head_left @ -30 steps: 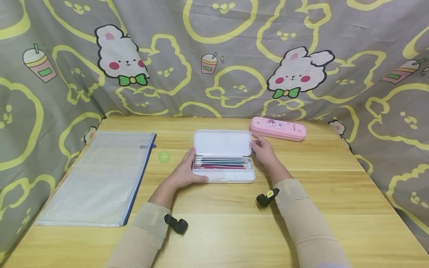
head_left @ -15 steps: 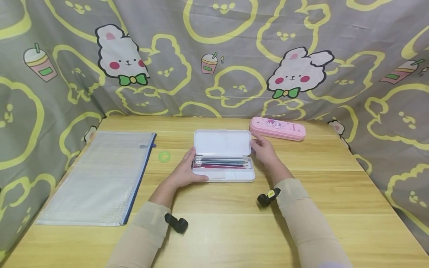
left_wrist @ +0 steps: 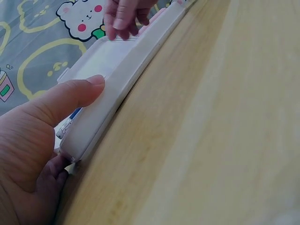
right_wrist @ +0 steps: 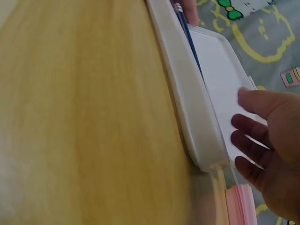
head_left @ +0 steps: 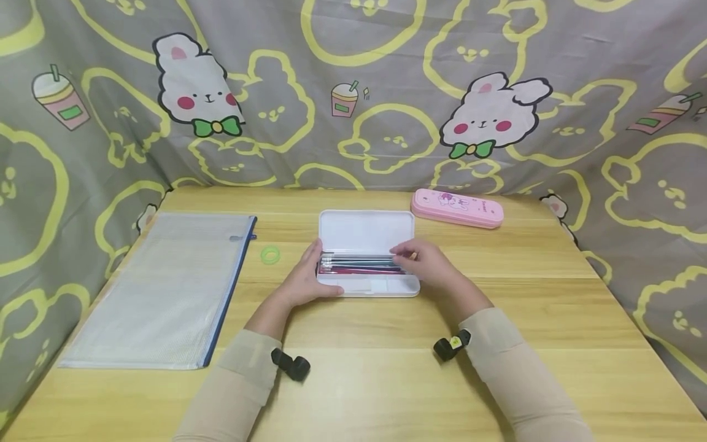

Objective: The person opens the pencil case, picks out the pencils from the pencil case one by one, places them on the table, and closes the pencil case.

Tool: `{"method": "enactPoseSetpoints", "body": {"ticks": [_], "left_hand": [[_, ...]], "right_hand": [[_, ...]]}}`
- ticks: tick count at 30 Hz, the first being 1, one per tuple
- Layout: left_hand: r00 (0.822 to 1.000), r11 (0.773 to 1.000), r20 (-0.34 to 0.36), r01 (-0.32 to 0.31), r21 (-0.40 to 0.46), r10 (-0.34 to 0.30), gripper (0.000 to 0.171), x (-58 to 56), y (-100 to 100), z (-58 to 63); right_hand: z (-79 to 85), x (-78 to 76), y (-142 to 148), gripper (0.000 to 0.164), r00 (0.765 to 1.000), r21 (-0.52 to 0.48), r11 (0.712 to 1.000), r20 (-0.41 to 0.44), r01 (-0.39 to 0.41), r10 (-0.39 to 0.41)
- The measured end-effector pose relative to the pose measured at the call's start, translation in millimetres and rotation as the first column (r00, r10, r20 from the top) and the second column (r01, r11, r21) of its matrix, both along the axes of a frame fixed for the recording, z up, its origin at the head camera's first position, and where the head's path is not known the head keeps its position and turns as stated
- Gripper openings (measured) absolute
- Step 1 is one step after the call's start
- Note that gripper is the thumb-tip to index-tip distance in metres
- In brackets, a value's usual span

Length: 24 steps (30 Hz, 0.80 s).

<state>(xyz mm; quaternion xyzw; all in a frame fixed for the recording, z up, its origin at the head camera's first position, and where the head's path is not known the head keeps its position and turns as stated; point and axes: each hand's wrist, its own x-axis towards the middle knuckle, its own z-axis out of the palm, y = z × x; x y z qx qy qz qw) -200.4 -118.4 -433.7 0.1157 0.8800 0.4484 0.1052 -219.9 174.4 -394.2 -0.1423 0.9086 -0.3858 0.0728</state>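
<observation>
A white pencil case [head_left: 366,228] lies on the table with its lid raised. Several pencils [head_left: 359,263] lie lengthwise in its rear compartment; small white pieces sit in the front one. My left hand [head_left: 301,279] grips the case's left end, thumb on the front wall [left_wrist: 112,86] and fingers at the side. Over the right ends of the pencils is my right hand [head_left: 433,264]. In the right wrist view that hand's fingers [right_wrist: 253,126] are spread and slightly bent, with nothing between them and the thumb.
A pink pencil case [head_left: 457,207] with a rabbit print lies behind to the right. On the left are a green ring [head_left: 270,255] and a flat mesh zipper pouch [head_left: 160,291] with a blue edge. A printed curtain [head_left: 276,92] hangs behind the wooden table [head_left: 353,380].
My right hand has left the raised lid's right edge and moved left and toward me, over the pencils. The left hand has kept its hold on the white pencil case.
</observation>
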Motion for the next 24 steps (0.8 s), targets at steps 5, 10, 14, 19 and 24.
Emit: {"method": "enactPoseSetpoints", "body": {"ticks": [5,10,14,19,24], "left_hand": [[1.0,1.0,0.005,0.0,-0.001,0.0,0.131,0.3,-0.1,0.9],[1.0,1.0,-0.006,0.002,-0.002,-0.002,0.131,-0.7,0.0,2.1],[0.999,1.0,-0.035,0.003,-0.005,-0.003,0.13,-2.2,0.4,2.3],[0.999,1.0,-0.035,0.008,-0.016,-0.009,0.13,-1.8,0.4,2.5],[1.0,1.0,-0.009,0.004,-0.005,-0.004,0.13,-0.1,0.4,1.5]], "right_hand": [[-0.7,2.9,-5.6,0.026,0.99,0.15,0.979,-0.007,-0.137,0.14],[-0.1,1.6,-8.6,0.025,0.983,0.228,0.958,-0.009,-0.174,0.181],[1.3,0.0,-9.4,0.026,0.984,0.239,0.955,0.007,-0.177,0.18],[1.4,-0.2,-9.0,0.026,0.984,0.213,0.961,0.039,-0.177,0.172],[-3.2,-0.7,-7.5,0.025,0.988,0.175,0.972,0.026,-0.156,0.154]]}}
